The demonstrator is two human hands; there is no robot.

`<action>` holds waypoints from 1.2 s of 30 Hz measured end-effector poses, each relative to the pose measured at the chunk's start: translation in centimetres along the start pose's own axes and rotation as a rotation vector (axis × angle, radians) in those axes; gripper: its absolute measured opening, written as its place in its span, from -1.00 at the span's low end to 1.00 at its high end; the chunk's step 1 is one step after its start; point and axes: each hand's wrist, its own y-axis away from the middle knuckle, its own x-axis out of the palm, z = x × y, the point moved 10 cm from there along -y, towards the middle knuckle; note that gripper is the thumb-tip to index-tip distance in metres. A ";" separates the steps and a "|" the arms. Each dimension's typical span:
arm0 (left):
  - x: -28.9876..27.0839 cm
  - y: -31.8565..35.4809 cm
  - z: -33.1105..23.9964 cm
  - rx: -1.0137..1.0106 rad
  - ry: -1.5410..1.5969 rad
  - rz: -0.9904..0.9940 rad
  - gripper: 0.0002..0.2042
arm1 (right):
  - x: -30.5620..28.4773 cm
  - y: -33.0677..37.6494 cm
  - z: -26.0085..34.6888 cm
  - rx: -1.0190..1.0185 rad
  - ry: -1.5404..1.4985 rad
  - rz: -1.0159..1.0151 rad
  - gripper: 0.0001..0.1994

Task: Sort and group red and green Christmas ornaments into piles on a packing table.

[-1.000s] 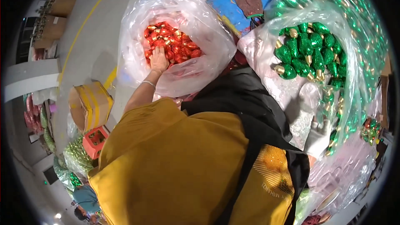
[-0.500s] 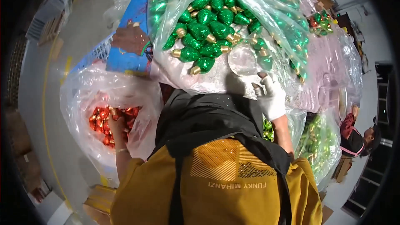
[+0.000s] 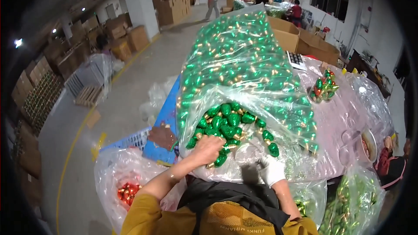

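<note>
My bare left hand (image 3: 210, 149) reaches onto a heap of glittery green bulb-shaped ornaments (image 3: 234, 119) with gold caps. Its fingers point down among them and are mostly hidden behind the back of the hand. The heap lies in the mouth of a large clear plastic bag (image 3: 235, 56) full of the same ornaments. Beside the heap is a round clear plastic container (image 3: 248, 153). My right hand (image 3: 271, 170), in a white glove with bare fingertips, rests just below it, fingers slightly bent and nothing visible in them. Loose green ornaments lie above that hand.
A plastic bag of red ornaments (image 3: 128, 193) stands at lower left, by a blue crate (image 3: 130, 141). Bags of light green ornaments (image 3: 355, 196) are at lower right. A mixed ornament cluster (image 3: 324, 86) sits on the pink-covered table (image 3: 333, 126). Other people are farther off.
My left hand has left the bag of red ornaments and moved right onto the green heap. My right hand stays near the clear container. The view has tilted up, showing more of the room.
</note>
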 end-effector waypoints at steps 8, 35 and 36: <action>15.4 -4.7 1.4 0.056 -0.434 0.535 -0.87 | 0.3 0.4 1.4 -0.121 -0.151 -0.069 -0.87; 2.5 -4.3 1.6 -0.238 0.247 0.211 -0.78 | 18.6 42.1 -33.6 1.241 0.374 0.242 -0.71; 2.1 -4.2 2.3 -0.322 0.533 0.220 -0.79 | 14.0 41.4 -30.9 1.191 0.571 0.098 -0.74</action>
